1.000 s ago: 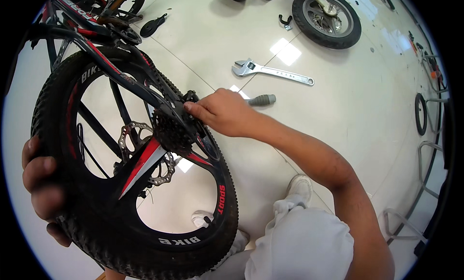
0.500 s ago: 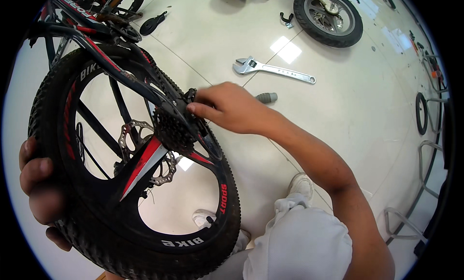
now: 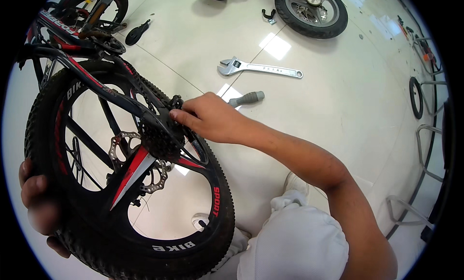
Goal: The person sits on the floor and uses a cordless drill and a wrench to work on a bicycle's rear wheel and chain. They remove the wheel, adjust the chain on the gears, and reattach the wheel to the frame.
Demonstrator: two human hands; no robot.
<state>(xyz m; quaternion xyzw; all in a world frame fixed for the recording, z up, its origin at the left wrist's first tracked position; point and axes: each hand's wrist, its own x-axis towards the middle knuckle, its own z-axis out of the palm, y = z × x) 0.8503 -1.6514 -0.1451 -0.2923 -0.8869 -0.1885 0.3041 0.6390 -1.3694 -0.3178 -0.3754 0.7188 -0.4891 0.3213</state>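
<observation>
A black bicycle rear wheel [image 3: 212,217] with red-accented spokes fills the left of the view, still set in the black and red frame [image 3: 92,79]. My left hand [image 3: 36,205] grips the knobby tyre at its lower left edge. My right hand [image 3: 208,118] reaches across to the hub, fingertips pinched at the axle beside the black sprocket cluster [image 3: 157,142]. A silver brake disc [image 3: 121,149] shows behind the spokes. What the fingertips pinch is too small to tell.
A silver adjustable wrench [image 3: 261,67] and a grey-handled tool [image 3: 246,99] lie on the glossy white floor beyond my right hand. A loose wheel [image 3: 311,9] lies at the top, a black saddle [image 3: 137,32] near the frame, metal racks [image 3: 427,135] at right.
My right hand has stayed at the hub, shifting slightly along the axle. The wheel and my left hand have barely moved.
</observation>
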